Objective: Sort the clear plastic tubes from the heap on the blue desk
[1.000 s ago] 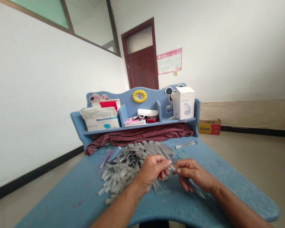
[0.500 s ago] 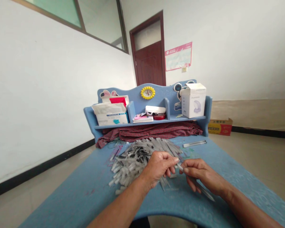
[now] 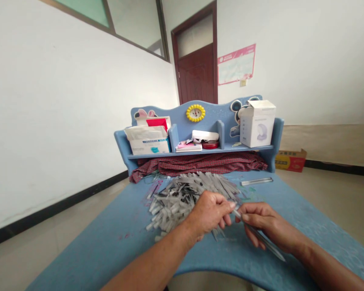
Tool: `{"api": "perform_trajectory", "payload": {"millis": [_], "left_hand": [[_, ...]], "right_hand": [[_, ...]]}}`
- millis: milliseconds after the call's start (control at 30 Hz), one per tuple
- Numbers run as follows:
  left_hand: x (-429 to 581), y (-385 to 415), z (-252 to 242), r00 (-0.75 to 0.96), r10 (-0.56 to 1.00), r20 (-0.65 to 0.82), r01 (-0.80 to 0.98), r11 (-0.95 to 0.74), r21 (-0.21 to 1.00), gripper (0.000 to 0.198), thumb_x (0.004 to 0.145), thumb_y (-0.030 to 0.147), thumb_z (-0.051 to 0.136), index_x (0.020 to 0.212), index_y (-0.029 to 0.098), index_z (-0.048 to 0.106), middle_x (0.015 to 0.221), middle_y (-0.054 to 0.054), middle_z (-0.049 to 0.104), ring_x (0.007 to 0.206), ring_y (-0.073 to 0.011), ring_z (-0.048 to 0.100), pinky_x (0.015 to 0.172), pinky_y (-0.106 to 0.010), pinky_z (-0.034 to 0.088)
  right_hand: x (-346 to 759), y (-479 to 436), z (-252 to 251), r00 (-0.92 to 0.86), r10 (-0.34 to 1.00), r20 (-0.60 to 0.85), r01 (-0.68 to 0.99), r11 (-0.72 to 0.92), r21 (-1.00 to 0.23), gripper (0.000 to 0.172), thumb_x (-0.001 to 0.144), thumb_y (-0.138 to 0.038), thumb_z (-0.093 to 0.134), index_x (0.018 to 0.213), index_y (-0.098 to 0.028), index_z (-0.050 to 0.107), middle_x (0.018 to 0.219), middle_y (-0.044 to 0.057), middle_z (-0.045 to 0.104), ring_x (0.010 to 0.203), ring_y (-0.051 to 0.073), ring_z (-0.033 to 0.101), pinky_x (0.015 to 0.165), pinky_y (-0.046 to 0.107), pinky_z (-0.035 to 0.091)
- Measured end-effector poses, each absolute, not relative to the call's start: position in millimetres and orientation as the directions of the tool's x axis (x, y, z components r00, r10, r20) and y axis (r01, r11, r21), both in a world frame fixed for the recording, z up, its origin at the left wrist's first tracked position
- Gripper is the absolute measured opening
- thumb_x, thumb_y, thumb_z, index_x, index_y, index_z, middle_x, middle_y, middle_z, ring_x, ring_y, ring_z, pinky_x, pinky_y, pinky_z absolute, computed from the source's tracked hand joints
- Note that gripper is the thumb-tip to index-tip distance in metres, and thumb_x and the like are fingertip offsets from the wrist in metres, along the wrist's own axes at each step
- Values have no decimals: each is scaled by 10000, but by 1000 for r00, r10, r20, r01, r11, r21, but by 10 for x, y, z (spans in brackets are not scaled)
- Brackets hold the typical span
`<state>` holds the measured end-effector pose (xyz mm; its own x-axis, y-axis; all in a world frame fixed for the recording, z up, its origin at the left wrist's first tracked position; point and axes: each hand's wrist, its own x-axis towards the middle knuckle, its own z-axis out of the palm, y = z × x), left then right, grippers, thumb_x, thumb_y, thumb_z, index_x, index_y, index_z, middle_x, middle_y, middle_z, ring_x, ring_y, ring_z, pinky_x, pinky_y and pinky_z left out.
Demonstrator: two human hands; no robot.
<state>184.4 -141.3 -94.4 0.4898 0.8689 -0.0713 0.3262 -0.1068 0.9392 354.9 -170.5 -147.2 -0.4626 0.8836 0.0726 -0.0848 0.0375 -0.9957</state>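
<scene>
My right hand is closed around a slim translucent pen, whose pointed end slants down to the lower right. At the pen's other end, the thumb and fingers of my left hand pinch close to my right fingertips. What exactly the left fingertips grip there is too small to make out fully. Just left of and behind my left hand lies a large pile of translucent, pen-like plastic pieces, some with dark parts. Two clear pens lie side by side beyond my right hand.
A blue desk carries a shelf at the back with a mask box, papers, a red round tin and a white carton. Checked cloth lies bunched under the shelf. A cardboard box stands on the floor at right.
The view has shifted, so the desk and shelf appear slightly further right and higher. Both hands keep nearly the same pose on the pen.
</scene>
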Motion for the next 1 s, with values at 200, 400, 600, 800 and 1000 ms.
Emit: {"api": "perform_trajectory", "payload": {"millis": [200, 400, 600, 800, 1000], "left_hand": [[1683, -1320, -939, 642, 760, -101, 275, -105, 956, 230, 715, 327, 587, 641, 110, 585, 574, -19, 618, 414, -57, 481, 390, -151, 331], [1564, -1218, -864, 662, 744, -88, 226, -86, 970, 264, 721, 354, 612, 651, 99, 613, 608, -44, 640, 427, -62, 497, 392, -153, 338], [1469, -1085, -906, 586, 810, 21, 102, -99, 990, 241, 725, 339, 630, 725, 99, 640, 616, -45, 646, 433, -63, 504, 406, -153, 359], [1366, -1045, -1015, 544, 838, 37, 101, -109, 989, 209, 753, 301, 607, 748, 94, 642, 634, -47, 650, 446, -62, 510, 415, -153, 362], [1387, -1060, -1085, 497, 867, 23, 107, -87, 990, 206, 738, 307, 606, 725, 102, 624, 594, -29, 635, 421, -60, 498, 405, -158, 359]], "right_hand": [[3482, -1757, -1370, -485, 874, 21, -21, 12, -1000, 216, 826, -344, 492, 797, -137, 545, 421, -36, 529, 315, 58, 398, 342, 155, 310], [3398, -1705, -1195, -479, 877, -39, 32, -27, -999, 232, 815, -369, 497, 804, -145, 558, 416, -39, 528, 313, 67, 394, 345, 170, 326], [3323, -1445, -1084, -492, 871, -14, 20, -5, -1000, 230, 810, -360, 509, 780, -142, 574, 405, -34, 537, 303, 66, 399, 334, 168, 307], [3235, -1313, -1180, -529, 848, -20, -2, -25, -1000, 214, 813, -335, 508, 790, -134, 578, 406, -36, 528, 308, 62, 394, 331, 162, 320], [3265, -1312, -1375, -483, 875, -11, -45, -38, -998, 286, 790, -401, 564, 893, -135, 544, 430, -33, 546, 306, 54, 398, 318, 149, 308]]}}
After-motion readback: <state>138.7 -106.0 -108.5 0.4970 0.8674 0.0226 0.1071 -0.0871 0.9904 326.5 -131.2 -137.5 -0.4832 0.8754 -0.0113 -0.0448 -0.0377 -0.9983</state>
